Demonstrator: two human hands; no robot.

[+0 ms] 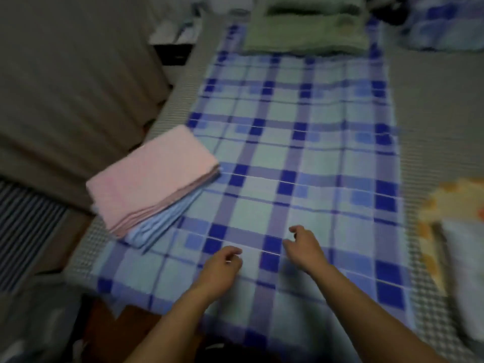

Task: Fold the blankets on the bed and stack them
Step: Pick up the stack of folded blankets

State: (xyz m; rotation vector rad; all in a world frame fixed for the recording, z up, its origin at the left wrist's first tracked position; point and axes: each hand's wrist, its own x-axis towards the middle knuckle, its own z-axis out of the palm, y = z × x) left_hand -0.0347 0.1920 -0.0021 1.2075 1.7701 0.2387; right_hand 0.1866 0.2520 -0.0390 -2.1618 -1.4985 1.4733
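Observation:
A blue and pale green checked blanket [296, 142] lies flat in a long strip down the middle of the bed. My left hand [222, 265] and my right hand [305, 248] hover side by side over its near end, fingers loosely curled and holding nothing. On the blanket's left edge sits a folded pink blanket [150, 176] on top of a folded light blue one [162, 226]. A folded green blanket [306, 32] rests across the far end of the checked blanket.
The bed's grey checked mattress cover [434, 108] shows on both sides. A yellow and white pillow [461, 239] lies at the right edge. A grey-brown curtain [68, 95] hangs at the left. Another blue checked cloth [445, 24] is bunched at the far right.

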